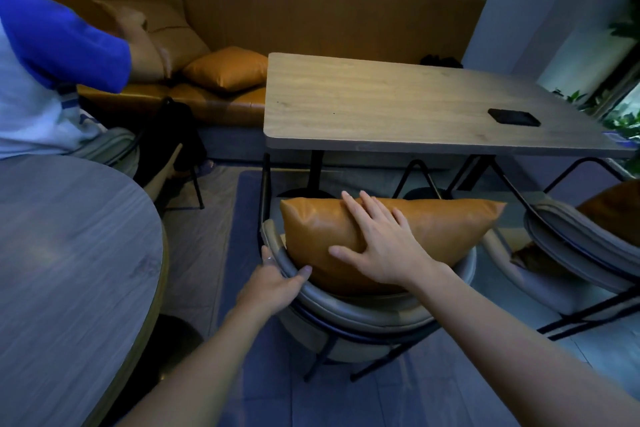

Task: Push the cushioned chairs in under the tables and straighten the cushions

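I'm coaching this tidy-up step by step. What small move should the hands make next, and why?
Probably ease the chair forward under the table. The left hand grips its backrest rim, the right hand lies flat on the orange cushion, which already stands against the backrest, and the seat sits short of the table edge.
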